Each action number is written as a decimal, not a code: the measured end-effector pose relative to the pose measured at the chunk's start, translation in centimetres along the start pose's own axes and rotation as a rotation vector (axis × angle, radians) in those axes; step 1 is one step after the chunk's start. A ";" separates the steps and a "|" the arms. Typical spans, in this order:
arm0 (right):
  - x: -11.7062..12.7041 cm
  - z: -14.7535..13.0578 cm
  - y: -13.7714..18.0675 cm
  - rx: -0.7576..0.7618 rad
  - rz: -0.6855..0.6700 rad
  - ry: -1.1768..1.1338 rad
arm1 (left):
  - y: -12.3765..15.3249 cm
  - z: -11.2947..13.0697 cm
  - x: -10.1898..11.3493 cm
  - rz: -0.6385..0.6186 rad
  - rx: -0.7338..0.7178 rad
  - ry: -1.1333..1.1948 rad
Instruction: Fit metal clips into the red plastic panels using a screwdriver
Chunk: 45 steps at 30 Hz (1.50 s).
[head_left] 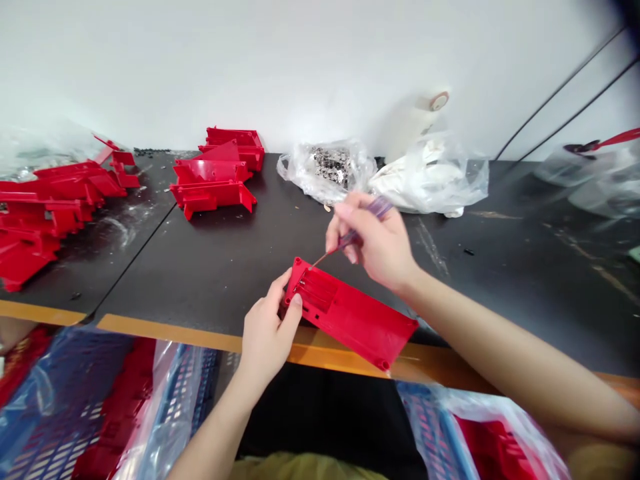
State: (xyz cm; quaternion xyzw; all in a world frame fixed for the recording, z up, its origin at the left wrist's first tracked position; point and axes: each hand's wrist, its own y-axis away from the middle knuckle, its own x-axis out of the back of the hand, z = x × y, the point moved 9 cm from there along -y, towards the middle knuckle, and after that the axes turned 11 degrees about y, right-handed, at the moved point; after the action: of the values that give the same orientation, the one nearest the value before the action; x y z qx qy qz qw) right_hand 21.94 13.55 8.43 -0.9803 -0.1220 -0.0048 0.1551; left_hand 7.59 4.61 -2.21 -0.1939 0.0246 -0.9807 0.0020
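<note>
My left hand (267, 330) grips the near left end of a flat red plastic part (357, 317) that lies across the front edge of the black table (220, 267). Its thumb and fingers pinch the part's corner. My right hand (373, 240) is closed around a screwdriver with a purple handle (373, 212). The thin shaft slants down to the left, and its tip touches the left end of the red part, just above my left thumb.
Red plastic housings (215, 173) are stacked at the back centre-left, and more of them (45, 207) lie at the far left. A clear bag of small metal pieces (330, 167) and a white bag (433, 177) sit by the wall. Bag-lined blue crates (100, 407) stand below the table edge.
</note>
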 end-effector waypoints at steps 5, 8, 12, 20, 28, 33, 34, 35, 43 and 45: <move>-2.4 1.4 0.1 0.121 -0.186 0.041 | -0.1 0.5 0.2 0.021 -0.021 -0.026; -2.5 2.1 0.0 0.144 -0.203 0.016 | -0.1 0.4 0.2 0.025 -0.024 -0.034; -2.6 2.7 0.2 0.154 -0.221 0.008 | -0.3 -0.3 0.0 0.021 0.010 -0.013; -2.9 3.3 0.7 0.163 -0.221 -0.009 | -0.4 -0.8 -0.3 -0.018 0.049 -0.013; -3.5 4.2 1.5 0.096 -0.217 0.088 | -0.5 -0.6 -0.3 -0.011 0.057 -0.052; -1.5 3.9 -0.6 -0.067 -0.144 0.148 | -0.3 -0.3 -0.2 0.007 0.041 -0.045; -0.9 3.8 -1.0 -0.114 -0.141 0.209 | -0.2 -0.3 -0.1 0.017 0.052 -0.043; -0.4 3.8 -1.1 -0.162 -0.165 0.312 | -0.1 -0.4 0.0 0.030 0.066 -0.037; -1.2 7.9 0.4 -0.328 -0.655 1.127 | 0.1 0.0 0.3 0.145 0.015 -0.132; -2.0 8.8 1.4 -0.333 -0.847 0.903 | 0.5 0.3 0.3 0.175 0.004 -0.165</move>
State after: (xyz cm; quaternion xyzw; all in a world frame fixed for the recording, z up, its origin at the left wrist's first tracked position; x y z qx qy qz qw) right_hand 20.11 14.42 -0.45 -0.7596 -0.4190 -0.4970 0.0214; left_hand 7.40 4.15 -1.83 -0.2708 0.0393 -0.9576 0.0898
